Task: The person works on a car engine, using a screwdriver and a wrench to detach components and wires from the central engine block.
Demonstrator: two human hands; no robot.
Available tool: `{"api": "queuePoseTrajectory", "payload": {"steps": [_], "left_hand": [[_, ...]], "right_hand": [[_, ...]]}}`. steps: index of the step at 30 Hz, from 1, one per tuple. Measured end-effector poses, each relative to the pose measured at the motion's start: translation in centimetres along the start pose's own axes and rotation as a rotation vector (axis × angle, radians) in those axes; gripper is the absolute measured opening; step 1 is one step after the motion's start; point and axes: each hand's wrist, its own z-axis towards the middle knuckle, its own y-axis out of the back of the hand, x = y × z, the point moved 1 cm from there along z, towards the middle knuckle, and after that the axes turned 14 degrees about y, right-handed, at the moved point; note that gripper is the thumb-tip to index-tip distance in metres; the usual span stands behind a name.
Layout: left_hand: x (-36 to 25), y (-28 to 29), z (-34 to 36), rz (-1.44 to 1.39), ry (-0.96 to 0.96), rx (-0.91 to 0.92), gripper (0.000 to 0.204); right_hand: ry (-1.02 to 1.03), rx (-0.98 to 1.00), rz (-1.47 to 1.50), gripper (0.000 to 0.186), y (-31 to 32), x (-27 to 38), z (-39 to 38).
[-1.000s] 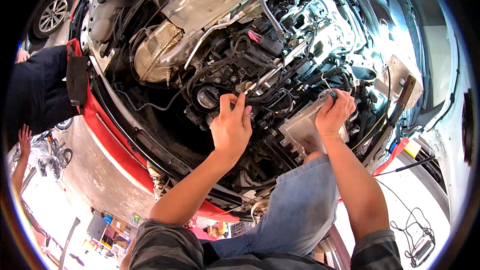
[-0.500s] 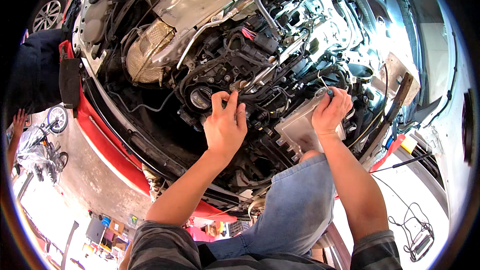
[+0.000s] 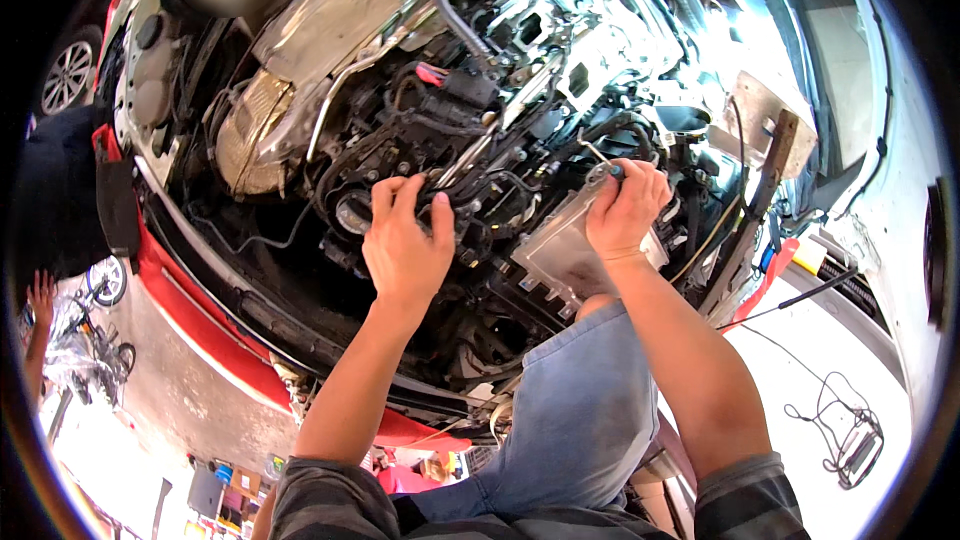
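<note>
Over a car's engine bay, my left hand [image 3: 405, 245] rests with fingers bent and apart beside a round black cap [image 3: 352, 215] and hoses; whether its fingertips touch them is hard to tell. My right hand [image 3: 625, 210] is closed round a small tool with a teal handle [image 3: 617, 171], its thin metal shaft pointing up-left toward black hoses. Under that hand lies a flat silver metal housing [image 3: 560, 255]. A long metal rail [image 3: 470, 155] runs diagonally above my left hand.
A red cover [image 3: 200, 310] lines the bay's near-left edge. At left are another person's dark clothing [image 3: 55, 190] and hand [image 3: 40, 295], plus a bicycle wheel [image 3: 106, 280]. A bracket [image 3: 780, 155] stands at right; a cable coil [image 3: 850, 440] lies on the floor below it.
The whole view has shifted, so the engine sits further left and higher. My left hand's fingers have shifted slightly apart; my right hand keeps its grip on the teal-handled tool.
</note>
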Motion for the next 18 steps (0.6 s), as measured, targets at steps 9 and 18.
{"api": "queuePoseTrajectory", "payload": {"steps": [9, 18], "left_hand": [[-3.6, 0.2, 3.8, 0.138, -0.436, -0.182, 0.026], [-5.7, -0.7, 8.1, 0.043, -0.551, -0.037, 0.020]], "right_hand": [[-0.047, 0.004, 0.053, 0.028, 0.1, 0.0, 0.2], [-0.069, 0.021, 0.086, 0.034, 0.7, -0.1, 0.0]]}}
